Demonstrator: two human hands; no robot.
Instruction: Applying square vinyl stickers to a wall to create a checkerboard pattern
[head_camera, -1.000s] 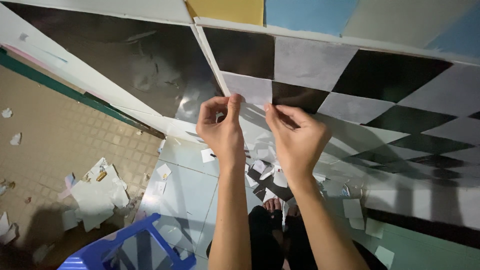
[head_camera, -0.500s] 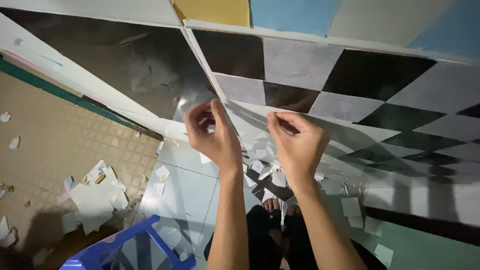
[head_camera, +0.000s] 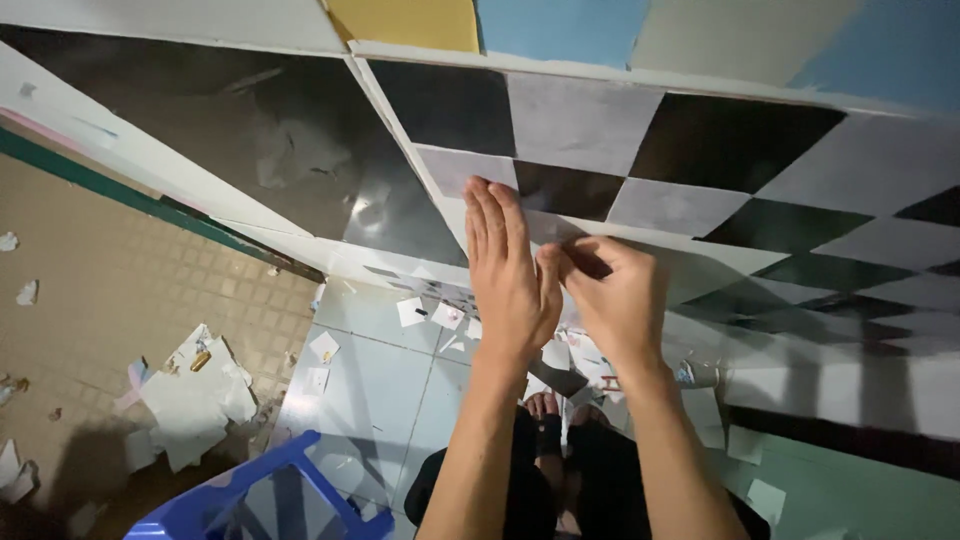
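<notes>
A wall covering of black and grey checkered squares (head_camera: 640, 130) runs across the upper right. My left hand (head_camera: 508, 272) lies flat against it with the fingers straight and together, pressing on the lower edge of a grey square (head_camera: 455, 168). My right hand (head_camera: 618, 300) is just to its right, touching the left thumb. Its fingertips are pinched on the lower edge of the checkered sheet (head_camera: 690, 208). Both forearms rise from the bottom of the view.
A glossy dark panel (head_camera: 250, 150) covers the wall to the left. Below lie several torn white paper scraps (head_camera: 195, 400) on brown and pale blue floor tiles. A blue plastic stool (head_camera: 265, 495) stands at the lower left. My feet (head_camera: 545, 408) show between my arms.
My left hand has let go of the sheet's edge and flattened against the wall. Both hands have shifted slightly right and lower in view.
</notes>
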